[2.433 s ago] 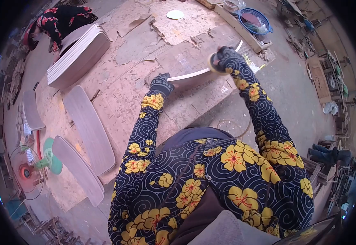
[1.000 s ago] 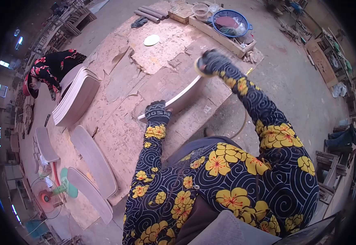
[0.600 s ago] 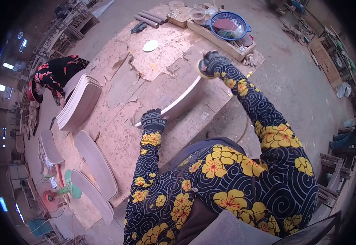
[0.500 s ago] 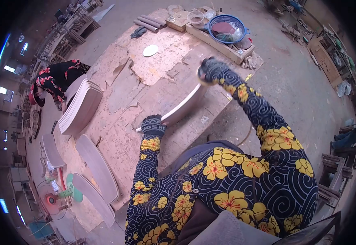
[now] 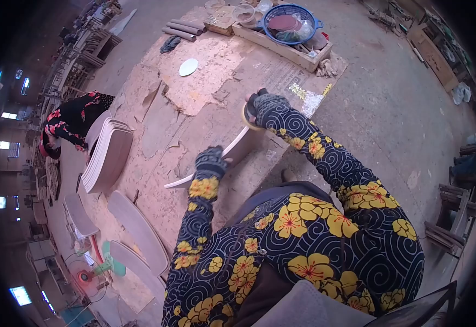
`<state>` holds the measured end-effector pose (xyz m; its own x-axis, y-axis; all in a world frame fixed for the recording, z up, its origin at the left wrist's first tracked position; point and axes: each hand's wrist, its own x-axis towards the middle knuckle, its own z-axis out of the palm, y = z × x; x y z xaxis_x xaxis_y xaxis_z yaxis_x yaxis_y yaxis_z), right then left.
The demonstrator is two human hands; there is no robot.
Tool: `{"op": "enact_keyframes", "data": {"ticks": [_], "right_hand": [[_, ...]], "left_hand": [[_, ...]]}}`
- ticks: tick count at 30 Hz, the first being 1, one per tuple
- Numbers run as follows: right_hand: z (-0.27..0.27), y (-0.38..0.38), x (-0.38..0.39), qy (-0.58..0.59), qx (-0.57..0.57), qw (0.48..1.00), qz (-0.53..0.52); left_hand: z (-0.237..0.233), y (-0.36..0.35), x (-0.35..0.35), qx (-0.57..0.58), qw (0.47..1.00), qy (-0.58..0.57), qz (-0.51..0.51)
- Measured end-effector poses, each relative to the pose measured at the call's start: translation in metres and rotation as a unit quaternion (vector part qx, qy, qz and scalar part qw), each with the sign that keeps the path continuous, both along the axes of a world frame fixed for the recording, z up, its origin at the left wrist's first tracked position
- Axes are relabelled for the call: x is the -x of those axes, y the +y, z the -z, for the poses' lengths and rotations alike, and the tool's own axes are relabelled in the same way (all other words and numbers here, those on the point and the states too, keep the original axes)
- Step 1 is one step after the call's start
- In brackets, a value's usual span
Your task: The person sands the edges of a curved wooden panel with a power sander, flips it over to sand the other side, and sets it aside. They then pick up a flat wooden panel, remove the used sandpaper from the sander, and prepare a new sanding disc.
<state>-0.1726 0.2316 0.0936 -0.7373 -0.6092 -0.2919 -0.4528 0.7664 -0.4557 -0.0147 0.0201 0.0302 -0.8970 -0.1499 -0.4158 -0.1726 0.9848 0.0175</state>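
A curved wooden panel stands on its long edge on the worktable, its pale upper edge facing me. Around the middle of that edge, my gloved left hand is closed on the panel. My gloved right hand grips a round pad with a yellowish rim at the panel's far right end. The pad appears to touch the panel's edge there; its underside is hidden.
A stack of curved panels stands at left, beside a bent-over person. More panels lie near a fan. A white disc, blue basket and wooden tray sit farther back.
My right hand has come down and left with the pad, toward the panel's end. The panel has shifted slightly left, and my left hand now sits farther along its edge. The view has turned somewhat.
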Motion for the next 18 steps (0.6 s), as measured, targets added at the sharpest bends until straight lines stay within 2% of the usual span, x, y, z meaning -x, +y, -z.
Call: {"op": "enact_keyframes", "data": {"ticks": [3, 4, 8, 10, 11, 14, 17, 18], "right_hand": [[-0.004, -0.005, -0.008, 0.012, -0.007, 0.999, -0.051], [-0.004, -0.01, -0.001, -0.017, -0.034, 0.999, -0.033], [0.06, 0.01, 0.049, 0.112, 0.04, 0.993, 0.014], [0.03, 0.028, 0.063, 0.004, 0.069, 0.996, 0.053], [0.013, 0.034, 0.067, 0.007, 0.03, 0.999, 0.043], [0.071, 0.047, 0.108, -0.049, 0.093, 0.988, 0.114], [0.133, 0.057, 0.13, -0.204, 0.259, 0.931, 0.157], [0.127, 0.056, 0.133, -0.192, 0.229, 0.943, 0.144]], "left_hand": [[0.017, 0.027, 0.027, -0.003, 1.0, -0.022, -0.003], [0.017, 0.028, 0.026, -0.008, 1.0, -0.018, -0.001], [0.015, 0.029, 0.022, -0.012, 1.0, 0.009, 0.005], [0.014, 0.029, 0.022, -0.011, 1.0, 0.001, 0.003], [0.011, 0.03, 0.023, -0.013, 1.0, -0.011, -0.003], [0.007, 0.032, 0.028, -0.012, 0.999, -0.034, -0.019], [0.008, 0.032, 0.027, -0.001, 0.999, -0.034, -0.006], [0.011, 0.03, 0.027, 0.006, 1.0, -0.023, -0.004]]}}
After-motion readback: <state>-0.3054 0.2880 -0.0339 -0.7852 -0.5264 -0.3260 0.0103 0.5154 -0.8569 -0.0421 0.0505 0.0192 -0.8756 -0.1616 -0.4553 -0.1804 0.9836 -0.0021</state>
